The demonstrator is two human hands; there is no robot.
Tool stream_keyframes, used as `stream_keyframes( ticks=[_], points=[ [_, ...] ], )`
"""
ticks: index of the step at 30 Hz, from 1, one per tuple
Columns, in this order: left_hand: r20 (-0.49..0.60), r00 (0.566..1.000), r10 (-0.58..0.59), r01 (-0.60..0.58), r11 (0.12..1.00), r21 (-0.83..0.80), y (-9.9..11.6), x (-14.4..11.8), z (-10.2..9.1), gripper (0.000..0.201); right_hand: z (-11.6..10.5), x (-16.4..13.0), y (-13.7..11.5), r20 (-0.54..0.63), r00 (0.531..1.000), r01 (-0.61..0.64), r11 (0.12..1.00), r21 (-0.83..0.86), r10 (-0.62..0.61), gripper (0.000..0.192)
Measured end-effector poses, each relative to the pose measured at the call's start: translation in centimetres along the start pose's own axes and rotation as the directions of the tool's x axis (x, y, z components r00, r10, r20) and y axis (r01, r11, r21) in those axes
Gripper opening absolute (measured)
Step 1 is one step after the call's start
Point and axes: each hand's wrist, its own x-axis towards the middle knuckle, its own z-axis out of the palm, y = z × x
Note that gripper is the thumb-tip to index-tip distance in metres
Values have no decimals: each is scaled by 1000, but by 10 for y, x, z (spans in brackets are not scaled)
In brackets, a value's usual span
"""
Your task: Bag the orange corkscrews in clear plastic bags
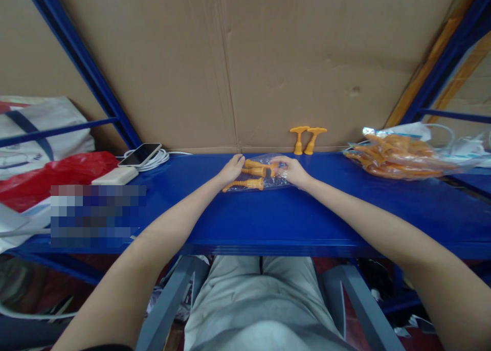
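Observation:
A clear plastic bag (276, 183) lies on the blue table, with several orange screw-like plastic pieces (251, 183) inside it. My left hand (231, 170) is closed on the bag's left end, beside the pieces. At the bag's right part, my right hand (294, 172) grips the film with curled fingers, partly hiding an orange piece. A small dark spot shows on the bag between my hands. Two orange T-handled pieces (315, 140) stand upright behind my right hand, near the cardboard wall.
On the right sits a larger clear bag of orange pieces (406, 156). To the left are a phone (140, 155) on a coiled white cable (159, 161), a white box-shaped device (115, 176) and a red plastic bag (72, 172). Blue shelf posts (86, 69) frame the cardboard (161, 64).

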Motion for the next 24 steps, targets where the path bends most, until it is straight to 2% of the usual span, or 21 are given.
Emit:
stream_keyframes(
  ticks=[4, 9, 13, 18, 21, 24],
  points=[
    [-35, 996, -87, 87, 996, 3, -3, 2, 2, 51, 7, 1, 1, -117, 966, -228, 973, 35, 231, 32],
    [33, 984, -176, 178, 980, -86, -8, 2, 8, 58, 8, 4, 0, -73, 892, -392, 846, 362, 445, 17],
    [62, 987, -150, 158, 974, -164, -9, 3, 11, 60, 5, 4, -6, -19, 882, -394, 760, 516, 471, 26],
    [75, 994, -79, 93, 974, -205, -10, 7, 16, 57, 2, 2, -17, 36, 877, -400, 684, 610, 480, 27],
    [58, 997, -42, 54, 976, -209, -11, 8, 19, 56, 2, 1, -20, 27, 852, -434, 678, 593, 522, 28],
    [33, 999, -14, 19, 987, -159, -9, 8, 20, 55, 3, 2, -18, -13, 851, -438, 724, 532, 524, 27]
  ],
)
